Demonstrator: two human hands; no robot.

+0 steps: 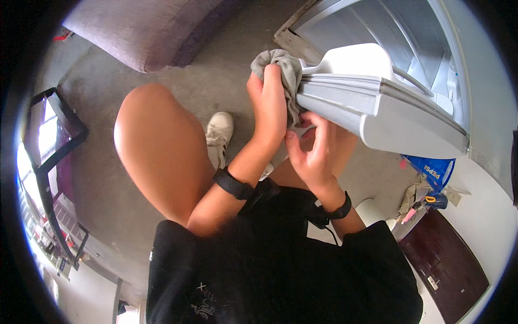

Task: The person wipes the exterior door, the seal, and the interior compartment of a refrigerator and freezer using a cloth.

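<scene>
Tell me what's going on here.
A person is holding a grey cloth in the left hand, up against the end of an open door that looks like a refrigerator's. The right hand is just below, thumb and fingers apart, near the cloth's lower end; whether it touches the cloth or door is hard to tell.

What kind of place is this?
Probably a living area in someone's home: a purple-grey sofa stands on a plain grey floor, and there's what looks like an open fridge, with a grey cloth held at its edge.
</scene>
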